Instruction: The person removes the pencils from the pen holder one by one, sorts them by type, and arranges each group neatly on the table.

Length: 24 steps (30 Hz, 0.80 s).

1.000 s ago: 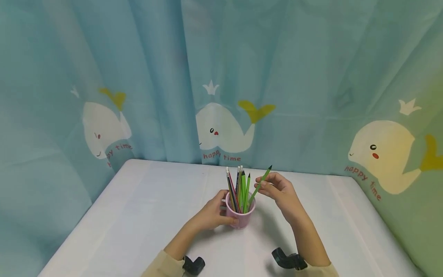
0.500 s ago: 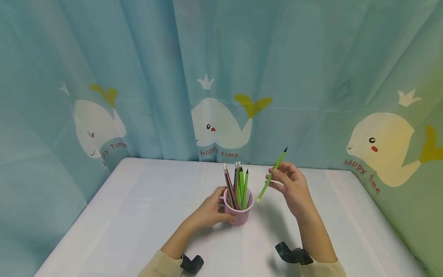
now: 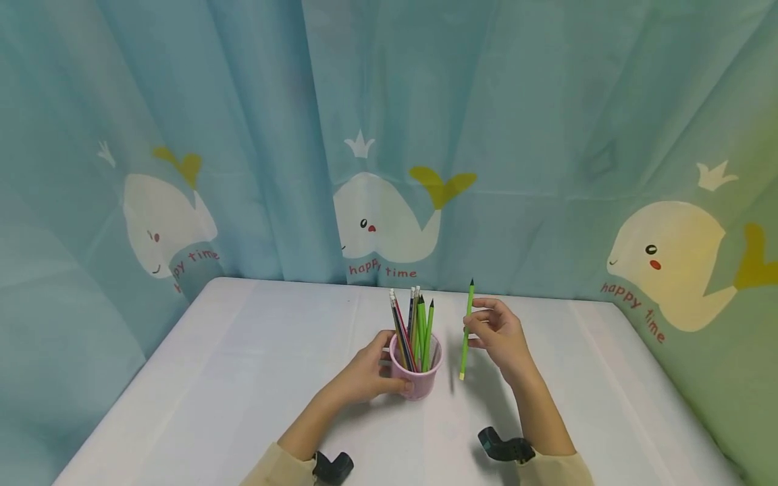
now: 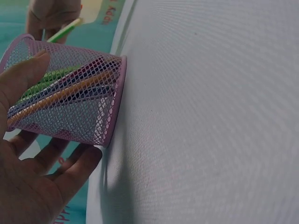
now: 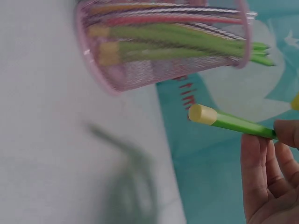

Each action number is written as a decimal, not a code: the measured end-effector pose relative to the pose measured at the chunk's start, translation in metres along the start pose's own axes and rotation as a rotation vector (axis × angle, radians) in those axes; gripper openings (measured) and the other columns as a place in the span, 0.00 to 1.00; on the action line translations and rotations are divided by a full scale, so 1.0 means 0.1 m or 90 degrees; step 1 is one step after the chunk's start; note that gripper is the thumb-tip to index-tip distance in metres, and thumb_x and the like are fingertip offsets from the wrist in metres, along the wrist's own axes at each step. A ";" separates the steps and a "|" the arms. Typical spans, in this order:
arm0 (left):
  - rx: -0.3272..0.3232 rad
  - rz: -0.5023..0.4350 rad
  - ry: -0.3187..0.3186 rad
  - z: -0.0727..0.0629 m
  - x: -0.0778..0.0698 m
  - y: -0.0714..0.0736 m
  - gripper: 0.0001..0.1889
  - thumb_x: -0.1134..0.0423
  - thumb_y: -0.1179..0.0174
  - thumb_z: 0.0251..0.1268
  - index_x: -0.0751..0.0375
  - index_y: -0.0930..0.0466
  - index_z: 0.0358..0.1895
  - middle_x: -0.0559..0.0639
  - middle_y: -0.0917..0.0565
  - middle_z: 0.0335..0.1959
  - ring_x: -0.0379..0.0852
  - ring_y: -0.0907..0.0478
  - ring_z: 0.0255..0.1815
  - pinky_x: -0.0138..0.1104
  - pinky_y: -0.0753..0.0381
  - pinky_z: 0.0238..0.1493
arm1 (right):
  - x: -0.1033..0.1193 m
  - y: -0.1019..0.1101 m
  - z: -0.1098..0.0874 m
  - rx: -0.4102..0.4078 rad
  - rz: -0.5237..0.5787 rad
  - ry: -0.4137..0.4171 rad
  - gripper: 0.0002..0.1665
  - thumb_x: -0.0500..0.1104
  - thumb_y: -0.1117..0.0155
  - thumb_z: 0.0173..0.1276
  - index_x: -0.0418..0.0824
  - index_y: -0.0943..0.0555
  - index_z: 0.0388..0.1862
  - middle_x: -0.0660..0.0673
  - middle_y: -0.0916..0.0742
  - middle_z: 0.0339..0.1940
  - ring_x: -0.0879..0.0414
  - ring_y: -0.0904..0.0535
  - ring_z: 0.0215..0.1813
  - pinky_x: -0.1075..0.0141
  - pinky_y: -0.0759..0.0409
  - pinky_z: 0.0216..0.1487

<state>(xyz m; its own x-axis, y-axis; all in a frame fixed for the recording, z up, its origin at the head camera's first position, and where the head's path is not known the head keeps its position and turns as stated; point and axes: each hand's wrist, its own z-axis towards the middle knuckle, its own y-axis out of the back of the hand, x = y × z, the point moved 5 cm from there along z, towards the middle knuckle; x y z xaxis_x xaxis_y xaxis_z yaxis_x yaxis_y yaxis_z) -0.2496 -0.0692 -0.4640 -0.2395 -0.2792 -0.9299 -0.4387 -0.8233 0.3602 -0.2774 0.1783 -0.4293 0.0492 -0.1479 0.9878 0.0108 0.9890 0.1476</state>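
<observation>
A pink mesh pencil cup (image 3: 419,385) stands upright on the table, with several green and dark-striped pencils (image 3: 419,331) leaning in it. My left hand (image 3: 365,374) grips the cup from its left side; in the left wrist view its thumb and fingers (image 4: 77,172) lie around the mesh wall. To the right of the cup, my right hand (image 3: 501,337) pinches a green pencil (image 3: 467,344) between thumb and fingers. That pencil is nearly upright, dark tip up and pale yellow end (image 5: 202,114) down, above the table and apart from the cup.
The white table (image 3: 255,351) reaches back to a blue-green curtain (image 3: 529,135) printed with white whales. Dark wrist-worn devices (image 3: 507,447) sit at both beige sleeves. Shadows of the hands fall on the tabletop.
The green pencil has come out of the cup to the right in my right hand, then tipped from slanted to nearly upright and lowered. My left hand has stayed on the cup.
</observation>
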 end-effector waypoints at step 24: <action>-0.002 0.005 0.012 -0.01 -0.01 0.00 0.45 0.62 0.23 0.51 0.61 0.40 0.71 0.58 0.26 0.64 0.59 0.23 0.61 0.44 0.17 0.58 | -0.55 -0.20 0.10 -0.001 -0.130 -0.108 0.22 0.36 0.33 0.66 0.35 0.24 0.58 0.40 0.14 0.37 0.55 0.17 0.33 0.61 0.13 0.34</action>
<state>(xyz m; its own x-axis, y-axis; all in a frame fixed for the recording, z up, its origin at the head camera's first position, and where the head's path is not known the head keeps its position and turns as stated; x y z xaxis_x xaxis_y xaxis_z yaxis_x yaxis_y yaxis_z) -0.2490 -0.0694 -0.4632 -0.2260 -0.2949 -0.9284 -0.4349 -0.8223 0.3671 -0.2899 0.1672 -0.4866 -0.1219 -0.3417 0.9319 0.0056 0.9386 0.3449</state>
